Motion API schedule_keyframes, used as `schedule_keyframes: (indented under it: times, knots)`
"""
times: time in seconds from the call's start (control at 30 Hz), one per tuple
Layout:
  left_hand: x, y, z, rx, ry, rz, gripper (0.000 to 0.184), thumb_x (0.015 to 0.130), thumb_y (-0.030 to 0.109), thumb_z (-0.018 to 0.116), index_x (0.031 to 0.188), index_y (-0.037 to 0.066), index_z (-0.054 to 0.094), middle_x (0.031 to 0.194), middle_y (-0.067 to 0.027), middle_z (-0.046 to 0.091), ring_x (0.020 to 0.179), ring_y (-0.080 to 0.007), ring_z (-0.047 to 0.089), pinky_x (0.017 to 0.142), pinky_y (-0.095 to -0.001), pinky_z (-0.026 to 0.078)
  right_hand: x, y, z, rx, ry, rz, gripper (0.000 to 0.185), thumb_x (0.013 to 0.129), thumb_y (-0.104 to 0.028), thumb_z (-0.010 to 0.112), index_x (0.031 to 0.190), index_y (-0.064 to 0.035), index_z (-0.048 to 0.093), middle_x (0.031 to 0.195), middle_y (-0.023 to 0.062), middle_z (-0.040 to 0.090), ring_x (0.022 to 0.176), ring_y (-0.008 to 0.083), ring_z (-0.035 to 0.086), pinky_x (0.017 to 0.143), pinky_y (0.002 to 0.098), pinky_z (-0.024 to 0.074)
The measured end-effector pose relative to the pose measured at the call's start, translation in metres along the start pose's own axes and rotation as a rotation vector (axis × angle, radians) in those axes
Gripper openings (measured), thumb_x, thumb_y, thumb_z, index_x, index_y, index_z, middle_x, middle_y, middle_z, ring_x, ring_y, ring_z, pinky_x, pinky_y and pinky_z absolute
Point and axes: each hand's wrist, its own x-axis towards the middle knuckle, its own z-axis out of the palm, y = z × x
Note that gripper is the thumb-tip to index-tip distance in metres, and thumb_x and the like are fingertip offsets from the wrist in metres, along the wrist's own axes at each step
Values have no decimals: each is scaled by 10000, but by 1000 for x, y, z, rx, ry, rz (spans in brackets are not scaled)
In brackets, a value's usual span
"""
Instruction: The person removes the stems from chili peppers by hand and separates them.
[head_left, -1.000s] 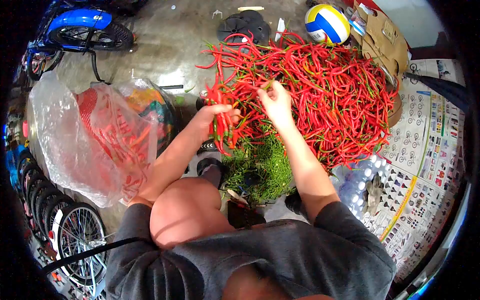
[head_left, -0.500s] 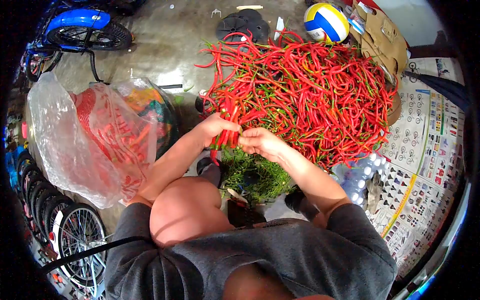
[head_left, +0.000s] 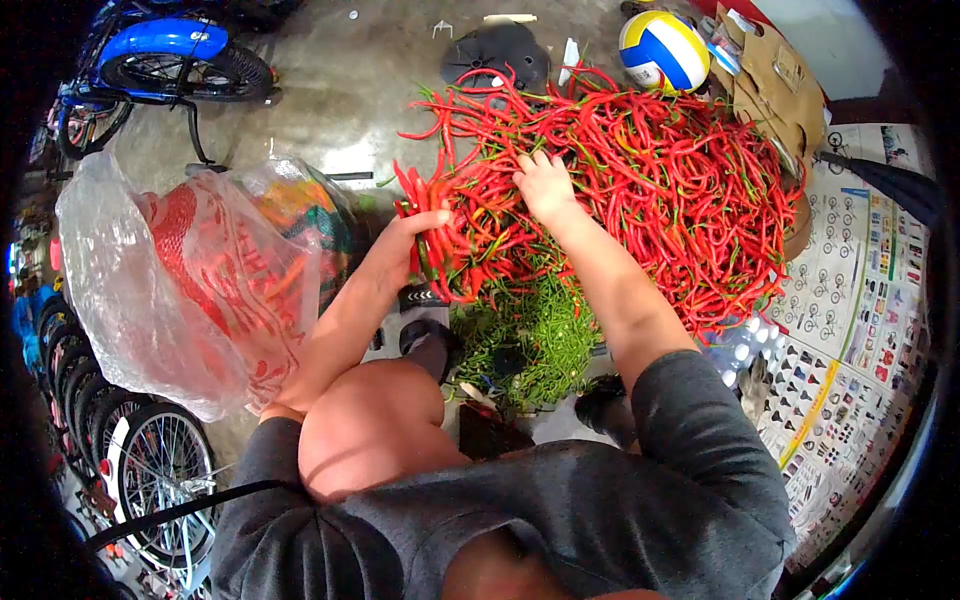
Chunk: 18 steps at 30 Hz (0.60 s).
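Note:
A broad heap of red chilies (head_left: 670, 200) with some green stems spreads in front of me. My left hand (head_left: 405, 235), at the heap's left edge, is wrapped round a bunch of red chilies (head_left: 433, 245). Over the upper middle of the heap, my right hand (head_left: 545, 186) reaches down with its fingers bent and a little apart; no chili shows in it. Below the heap, between my feet, lies a pile of green stems (head_left: 540, 350).
To the left stands a clear plastic bag (head_left: 150, 290) with red netting. A blue bicycle (head_left: 165, 40), a wheel (head_left: 165, 470), a volleyball (head_left: 664, 52), a cardboard box (head_left: 775, 85), plastic bottles (head_left: 740, 350) and a printed sheet (head_left: 830, 300) lie around.
My right hand has moved from beside the left hand, up and right onto the heap, and its fingers have opened. The left hand has shifted slightly left and up with the bunch.

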Motion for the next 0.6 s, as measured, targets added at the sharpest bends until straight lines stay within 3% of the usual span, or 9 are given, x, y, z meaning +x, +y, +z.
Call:
schedule_keyframes:
  times: [0.1,0.13,0.23,0.27,0.37,0.43,0.5,0.57,0.6]
  knots:
    - [-2,3,8,-95,70,17,271,754,122,626,991,30,533,953,-48,591,899,-170,575,826,-311,455,-20,7,2,-74,233,-24,196,826,-187,465,919,-143,632,1011,34,552,1112,229,421,873,410,356]
    - [0,3,4,-41,24,-28,344,770,132,610,1074,5,510,1053,-87,582,989,-196,563,895,-350,443,-25,6,-4,-5,541,-55,158,821,-228,497,846,-136,622,843,36,598,1004,220,507,867,413,361]
    - [5,-5,7,-80,-103,-62,426,781,133,593,1161,-21,476,1115,-124,566,1049,-218,542,928,-373,428,-45,-14,-27,249,409,87,156,808,-266,535,803,-127,604,736,50,614,843,231,587,789,393,424]
    - [5,-7,12,-134,-92,-34,468,786,122,585,1206,-35,452,1112,-137,567,1051,-231,544,945,-386,418,-49,-26,-29,410,348,128,188,801,-298,556,785,-115,594,683,69,619,746,258,614,683,381,472]
    - [17,-17,12,-160,-242,-5,417,792,114,579,1173,-31,487,1078,-142,580,1009,-237,565,917,-382,435,-72,-63,-41,610,281,36,181,827,-172,494,890,-21,572,806,173,610,821,337,598,698,431,478]
    - [12,-15,11,-187,-236,-61,342,795,115,585,1105,-21,533,1026,-143,598,943,-237,591,875,-377,458,-86,-73,-36,727,444,-23,184,820,-89,449,923,30,546,844,212,597,833,367,586,714,444,472]
    - [11,-15,11,-127,-80,-23,267,792,122,596,1024,-8,566,971,-136,611,893,-236,604,840,-374,471,-99,-70,-36,788,496,-11,164,839,-114,468,883,28,536,832,210,594,817,379,578,701,450,470]
    - [11,-14,13,-129,-92,-53,236,788,121,602,987,-2,571,945,-129,617,871,-237,610,836,-370,474,-111,-65,-42,769,208,23,198,853,-191,506,839,5,526,822,206,588,790,381,575,674,460,464]
    - [13,-16,13,-98,-89,-34,242,785,114,602,993,-5,569,940,-131,617,872,-237,610,834,-369,475,-114,-65,-41,808,251,6,253,852,-258,535,791,-13,508,799,192,585,765,379,575,644,469,455]
